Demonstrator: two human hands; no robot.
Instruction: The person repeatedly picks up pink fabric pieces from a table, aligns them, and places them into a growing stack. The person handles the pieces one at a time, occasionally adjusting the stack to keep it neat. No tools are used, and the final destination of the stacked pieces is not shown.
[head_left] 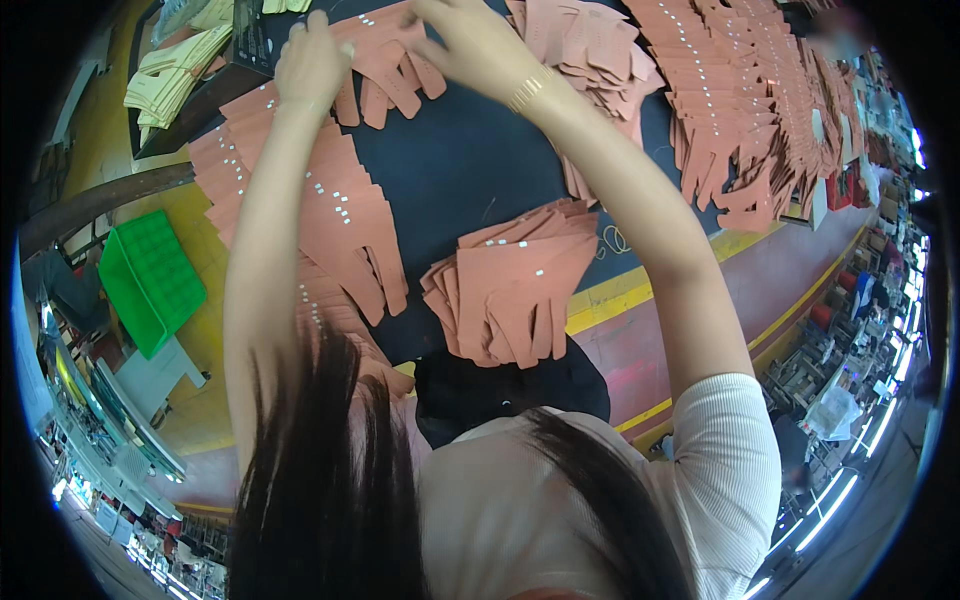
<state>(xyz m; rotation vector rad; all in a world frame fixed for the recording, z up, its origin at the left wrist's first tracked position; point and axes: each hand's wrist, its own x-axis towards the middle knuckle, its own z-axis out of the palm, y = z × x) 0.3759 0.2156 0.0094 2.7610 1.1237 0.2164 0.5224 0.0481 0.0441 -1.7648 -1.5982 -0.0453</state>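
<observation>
Salmon-pink glove-shaped cut pieces point(395, 78) with small white tags lie at the far side of the dark table point(450, 160). My left hand point(312, 62) is over their left edge, fingers apart and thumb beside the pieces. At their right side is my right hand point(468, 42), with thumb and fingers spread and a gold bracelet point(528, 92) at the wrist. Neither hand visibly grips a piece. A long overlapping row of similar pieces point(345, 195) passes under my left forearm. Nearest my body sits a thick stack of them point(520, 290) at the table's edge.
More pink pieces point(590, 45) are heaped beyond my right wrist, with long fanned rows point(710, 90) to the right. Pale yellow pieces point(175, 80) rest on a dark box point(245, 45) at the far left. A green crate point(150, 280) stands left of the table.
</observation>
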